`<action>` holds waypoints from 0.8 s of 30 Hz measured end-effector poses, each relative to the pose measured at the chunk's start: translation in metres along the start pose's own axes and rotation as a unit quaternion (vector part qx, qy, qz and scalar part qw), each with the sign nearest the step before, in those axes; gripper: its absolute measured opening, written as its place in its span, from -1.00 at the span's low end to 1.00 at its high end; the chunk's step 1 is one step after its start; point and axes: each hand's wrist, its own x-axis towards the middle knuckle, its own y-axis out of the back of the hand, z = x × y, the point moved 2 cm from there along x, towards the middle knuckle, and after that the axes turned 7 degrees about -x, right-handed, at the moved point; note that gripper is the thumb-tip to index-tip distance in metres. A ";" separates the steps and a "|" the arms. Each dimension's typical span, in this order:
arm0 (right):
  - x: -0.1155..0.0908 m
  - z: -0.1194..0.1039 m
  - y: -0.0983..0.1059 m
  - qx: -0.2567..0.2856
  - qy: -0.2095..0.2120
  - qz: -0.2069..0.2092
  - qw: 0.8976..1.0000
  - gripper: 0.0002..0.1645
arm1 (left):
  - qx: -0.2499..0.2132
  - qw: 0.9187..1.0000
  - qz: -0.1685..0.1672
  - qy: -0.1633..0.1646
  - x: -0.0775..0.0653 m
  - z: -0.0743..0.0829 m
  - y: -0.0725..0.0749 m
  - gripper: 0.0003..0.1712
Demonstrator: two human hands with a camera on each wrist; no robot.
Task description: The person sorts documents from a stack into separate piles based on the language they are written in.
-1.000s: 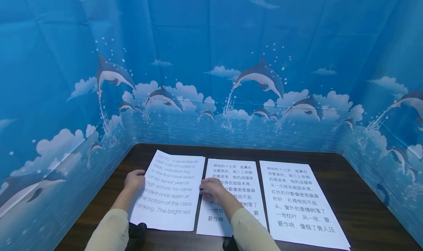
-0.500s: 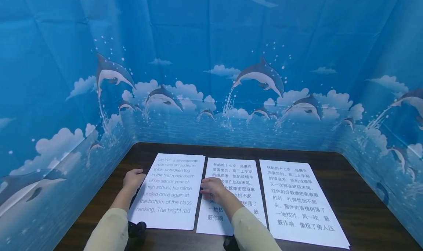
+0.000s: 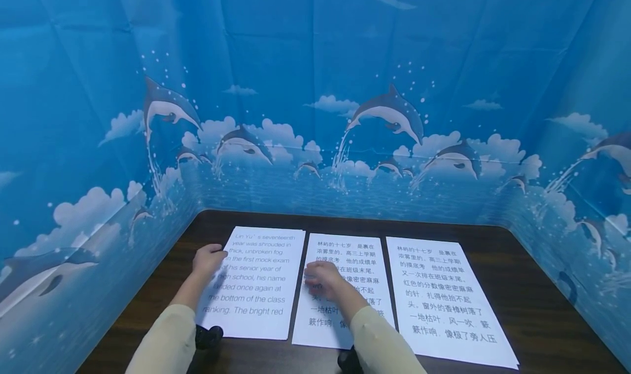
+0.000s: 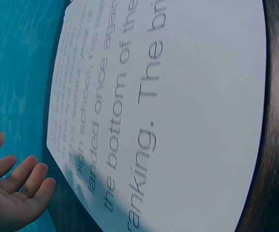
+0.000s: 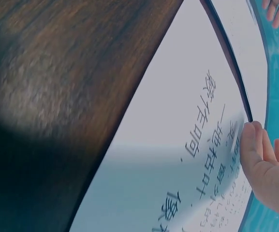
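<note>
In the head view, a white sheet with English print (image 3: 251,286) lies at the left of a row of three paper piles. My left hand (image 3: 208,262) hovers at its left edge, fingers loosely bent and nothing held. The left wrist view shows that hand's fingers (image 4: 34,186) spread a little, apart from the paper. My right hand (image 3: 325,281) is over the middle sheet with Chinese print (image 3: 320,333), its fingers relaxed and holding nothing. In the right wrist view, its fingertips (image 5: 248,133) overlap the gap between the English and middle sheets.
Another sheet with Chinese print (image 3: 443,303) lies at the right, with a second edge showing under its lower corner. The dark wooden table (image 3: 522,270) is enclosed by a blue dolphin-print curtain (image 3: 315,116). Black wrist devices (image 3: 209,337) sit beneath both wrists.
The English sheet's raised top left corner has come down flat. My left hand has shifted right and slightly up over its edge; my right hand has drawn a little right, away from it.
</note>
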 end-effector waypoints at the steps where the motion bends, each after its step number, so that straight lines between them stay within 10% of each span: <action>1: 0.000 0.000 0.002 -0.002 0.000 0.002 1.000 -0.54 | -0.001 1.000 0.000 -0.001 0.000 0.001 -0.003 -0.38; 24: -0.004 -0.010 0.061 -0.001 0.006 0.065 0.998 -0.53 | -0.008 0.998 -0.054 -0.017 -0.016 0.037 -0.060 -0.44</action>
